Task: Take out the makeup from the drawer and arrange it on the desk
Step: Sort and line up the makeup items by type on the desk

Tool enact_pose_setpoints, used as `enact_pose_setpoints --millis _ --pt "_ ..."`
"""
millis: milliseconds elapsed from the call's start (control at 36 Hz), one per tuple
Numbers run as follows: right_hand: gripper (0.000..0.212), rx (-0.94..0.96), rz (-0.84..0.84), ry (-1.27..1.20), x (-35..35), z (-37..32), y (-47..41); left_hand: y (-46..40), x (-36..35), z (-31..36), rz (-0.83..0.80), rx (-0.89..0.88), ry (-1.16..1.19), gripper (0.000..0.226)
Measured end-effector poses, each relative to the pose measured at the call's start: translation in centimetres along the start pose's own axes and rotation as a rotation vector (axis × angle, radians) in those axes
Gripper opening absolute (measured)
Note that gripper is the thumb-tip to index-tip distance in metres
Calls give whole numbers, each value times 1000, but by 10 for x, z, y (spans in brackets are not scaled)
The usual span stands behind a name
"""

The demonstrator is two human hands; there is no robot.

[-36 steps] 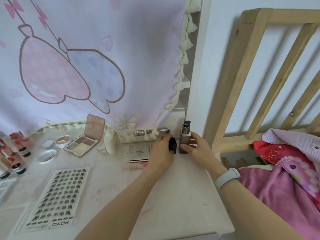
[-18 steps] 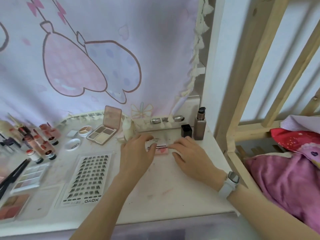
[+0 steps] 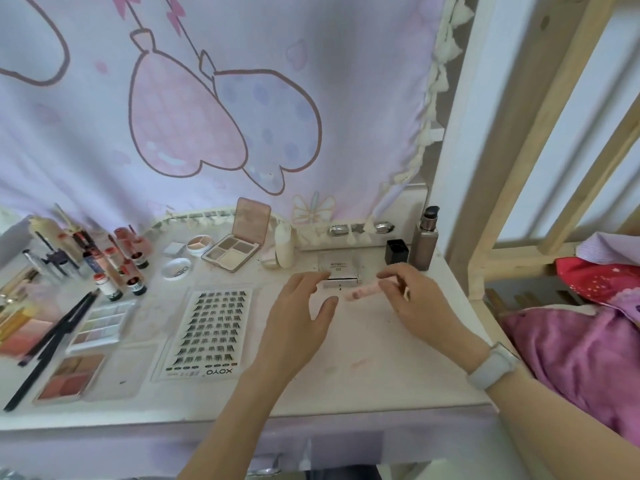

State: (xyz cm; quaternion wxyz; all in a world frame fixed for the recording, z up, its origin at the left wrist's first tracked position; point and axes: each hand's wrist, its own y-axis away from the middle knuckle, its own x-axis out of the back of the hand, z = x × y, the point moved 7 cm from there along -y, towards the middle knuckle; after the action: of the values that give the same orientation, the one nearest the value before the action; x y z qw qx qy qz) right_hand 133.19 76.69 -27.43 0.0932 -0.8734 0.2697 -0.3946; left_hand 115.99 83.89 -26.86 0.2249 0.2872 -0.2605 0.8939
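Fingers of my right hand pinch the pink tube just right of frame centre on the desk, my left hand hovering relaxed and empty beside it, so I should set it parallel to the silver compact.

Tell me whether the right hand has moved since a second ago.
Yes. The right hand has come away from the pump bottle, leftward and toward the desk's front, and now holds a pink tube.

A pastel curtain with cartoon balloon shapes hangs behind the desk. At right stands a wooden bed frame, with pink bedding beside it.
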Motion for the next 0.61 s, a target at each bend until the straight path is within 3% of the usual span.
enact_pose_setpoints --millis 111,194,389,611 --pt "13 -150 8 -478 5 -16 0 5 -6 18 -52 -101 45 47" --pt "10 -176 -55 -647 -7 -38 2 10 -2 23 -69 -129 2 26" --pt "10 -142 -198 -762 -41 -84 9 35 37 16 48 -171 -275 23" --pt "13 -53 -377 -732 -80 -122 18 60 64 -11 18 -106 -268 29"
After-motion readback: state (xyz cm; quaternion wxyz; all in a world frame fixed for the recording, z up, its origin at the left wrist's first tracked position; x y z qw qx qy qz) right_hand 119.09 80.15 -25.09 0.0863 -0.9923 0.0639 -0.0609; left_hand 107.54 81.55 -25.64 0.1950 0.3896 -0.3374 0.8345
